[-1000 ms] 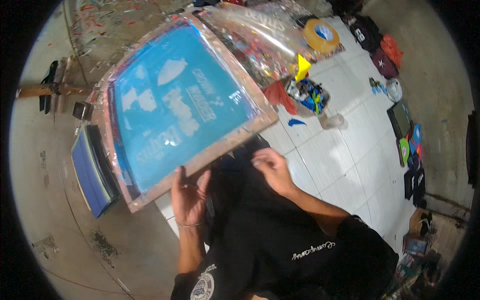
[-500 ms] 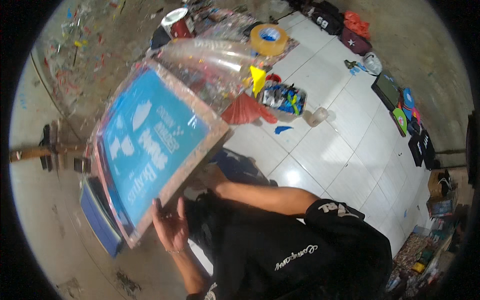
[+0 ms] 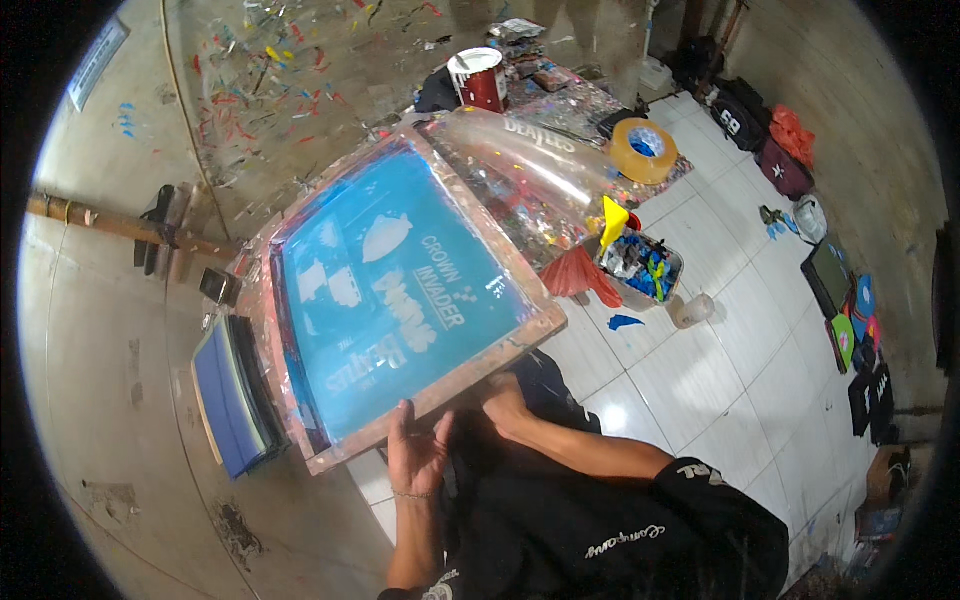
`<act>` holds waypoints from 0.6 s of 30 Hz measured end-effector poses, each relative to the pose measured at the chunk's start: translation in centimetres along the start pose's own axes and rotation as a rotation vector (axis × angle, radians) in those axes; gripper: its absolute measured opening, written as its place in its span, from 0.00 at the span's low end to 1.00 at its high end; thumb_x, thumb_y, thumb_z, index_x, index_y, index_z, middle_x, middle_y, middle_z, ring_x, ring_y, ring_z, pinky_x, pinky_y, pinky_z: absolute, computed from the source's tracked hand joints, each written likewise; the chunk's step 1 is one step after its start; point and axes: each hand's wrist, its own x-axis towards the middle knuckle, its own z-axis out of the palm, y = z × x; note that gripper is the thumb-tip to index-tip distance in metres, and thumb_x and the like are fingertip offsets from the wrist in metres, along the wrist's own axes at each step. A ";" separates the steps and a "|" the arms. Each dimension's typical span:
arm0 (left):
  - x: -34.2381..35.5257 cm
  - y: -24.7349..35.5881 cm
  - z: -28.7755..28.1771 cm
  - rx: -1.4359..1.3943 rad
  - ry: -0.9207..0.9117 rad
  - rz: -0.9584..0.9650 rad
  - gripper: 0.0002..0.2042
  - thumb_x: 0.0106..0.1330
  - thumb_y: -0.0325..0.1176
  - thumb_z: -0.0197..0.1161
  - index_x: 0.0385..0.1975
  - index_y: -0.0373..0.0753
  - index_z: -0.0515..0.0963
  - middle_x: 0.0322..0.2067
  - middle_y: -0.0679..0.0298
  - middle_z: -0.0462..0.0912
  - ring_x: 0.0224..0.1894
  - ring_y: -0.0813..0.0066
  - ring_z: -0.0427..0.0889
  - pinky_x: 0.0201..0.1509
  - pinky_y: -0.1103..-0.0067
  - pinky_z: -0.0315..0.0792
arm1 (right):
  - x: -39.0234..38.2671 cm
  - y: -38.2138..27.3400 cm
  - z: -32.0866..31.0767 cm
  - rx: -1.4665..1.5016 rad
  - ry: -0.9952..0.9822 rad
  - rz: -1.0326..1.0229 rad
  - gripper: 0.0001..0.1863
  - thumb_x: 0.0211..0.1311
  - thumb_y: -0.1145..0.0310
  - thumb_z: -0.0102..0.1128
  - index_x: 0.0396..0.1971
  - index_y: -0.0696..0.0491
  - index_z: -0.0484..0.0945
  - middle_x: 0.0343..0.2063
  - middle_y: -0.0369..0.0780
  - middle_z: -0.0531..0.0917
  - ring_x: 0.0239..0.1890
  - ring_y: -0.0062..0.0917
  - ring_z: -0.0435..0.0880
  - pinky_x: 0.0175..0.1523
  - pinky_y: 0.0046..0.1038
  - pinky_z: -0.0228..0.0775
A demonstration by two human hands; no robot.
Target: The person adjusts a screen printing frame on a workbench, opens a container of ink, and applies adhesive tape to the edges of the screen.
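A wooden-edged screen printing frame [image 3: 470, 385] with blue mesh and pale stencilled lettering lies tilted in front of me. My left hand [image 3: 418, 458] is at its near edge, with one finger over the wood and the thumb standing beside it. Close by on the right, my right hand [image 3: 503, 398] reaches under the same edge. The fingers of that hand are hidden below the frame, so its grip does not show.
Behind the frame stand a paint can [image 3: 480, 85], a rolled clear sheet [image 3: 540, 155] and a tape roll [image 3: 643, 152]. A tub of coloured scraps [image 3: 640, 270] and a small clear cup [image 3: 692, 311] sit right. Blue boards [image 3: 230, 400] lean left.
My view has swung left and up, so the room's contents appear further right. The frame looks slightly turned, and both hands stay at its near edge.
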 end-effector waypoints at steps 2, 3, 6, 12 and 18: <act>0.5 -0.1 -0.6 -0.037 -0.063 -0.044 0.06 0.68 0.35 0.59 0.36 0.41 0.77 0.47 0.56 0.79 0.53 0.54 0.77 0.54 0.62 0.78 | -0.1 -0.1 0.0 0.040 0.026 -0.063 0.10 0.58 0.71 0.63 0.35 0.63 0.83 0.33 0.33 0.84 0.36 0.17 0.78 0.43 0.25 0.71; 0.6 -0.1 -0.6 -0.047 -0.059 -0.041 0.06 0.68 0.35 0.59 0.36 0.41 0.77 0.47 0.56 0.79 0.53 0.54 0.77 0.54 0.62 0.78 | -0.1 -0.9 -0.4 0.032 0.020 -0.059 0.10 0.58 0.71 0.63 0.35 0.63 0.83 0.33 0.33 0.84 0.36 0.17 0.78 0.43 0.25 0.71; 0.5 -0.3 -0.1 -0.068 -0.005 -0.058 0.05 0.69 0.31 0.58 0.35 0.37 0.77 0.47 0.56 0.78 0.53 0.54 0.77 0.55 0.60 0.78 | -0.3 -2.1 -2.1 -0.238 -0.258 0.002 0.12 0.57 0.75 0.63 0.40 0.63 0.82 0.37 0.37 0.84 0.37 0.20 0.81 0.44 0.24 0.74; 1.5 0.4 -0.9 -0.147 -0.057 -0.286 0.06 0.69 0.31 0.58 0.35 0.36 0.79 0.51 0.53 0.77 0.56 0.52 0.75 0.54 0.60 0.79 | -1.6 -4.0 -6.5 -0.116 -0.421 0.179 0.19 0.62 0.78 0.57 0.52 0.70 0.71 0.41 0.51 0.82 0.38 0.31 0.85 0.44 0.29 0.81; 1.9 -0.7 -1.6 -0.195 -0.092 -0.219 0.09 0.70 0.35 0.58 0.37 0.36 0.80 0.52 0.49 0.76 0.58 0.51 0.73 0.59 0.62 0.76 | -0.8 -7.0 -9.1 -0.076 -0.237 0.130 0.18 0.59 0.81 0.53 0.50 0.68 0.71 0.41 0.50 0.81 0.39 0.33 0.84 0.45 0.31 0.81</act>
